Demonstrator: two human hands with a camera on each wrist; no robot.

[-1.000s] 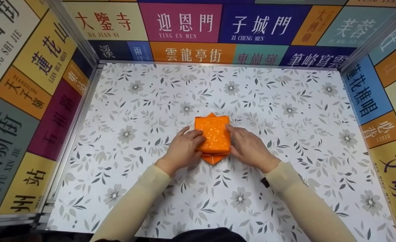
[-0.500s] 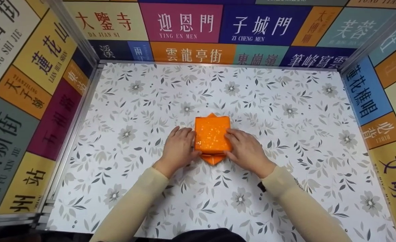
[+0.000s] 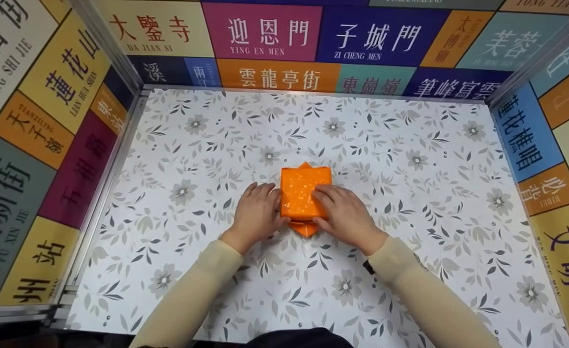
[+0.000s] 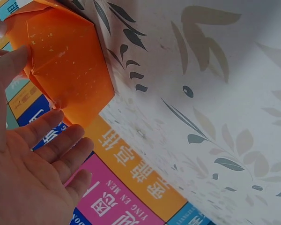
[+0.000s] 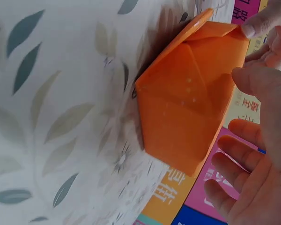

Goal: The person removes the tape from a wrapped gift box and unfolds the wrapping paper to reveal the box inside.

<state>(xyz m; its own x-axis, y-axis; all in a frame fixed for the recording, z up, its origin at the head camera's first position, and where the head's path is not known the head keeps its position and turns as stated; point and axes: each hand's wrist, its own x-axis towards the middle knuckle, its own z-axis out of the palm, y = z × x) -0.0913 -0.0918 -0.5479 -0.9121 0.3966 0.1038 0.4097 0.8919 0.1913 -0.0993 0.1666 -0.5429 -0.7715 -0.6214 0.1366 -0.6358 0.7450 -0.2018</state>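
Observation:
A folded orange paper box (image 3: 299, 191) with pale flecks sits on the table near its middle, small pointed flaps showing at its far and near ends. My left hand (image 3: 256, 212) is at its left side, fingertips right at the edge. On the other side, my right hand (image 3: 349, 212) reaches over the right part of the top, its thumb by the near right corner. The left wrist view shows the left hand's fingers (image 4: 68, 161) loosely extended beside the paper box's slanted side. In the right wrist view the right hand's fingers (image 5: 234, 161) are likewise relaxed, the thumb close to the upper edge.
The white table (image 3: 207, 290) has a grey leaf and flower print. Colourful panels with large characters stand along the back (image 3: 265, 38), the left side (image 3: 57, 159) and the right side (image 3: 550, 183), joined by metal rails.
My left hand has drawn back from the paper box's top to its left side. My right hand has slid left, over the right part of the top. The box stays nearly in place.

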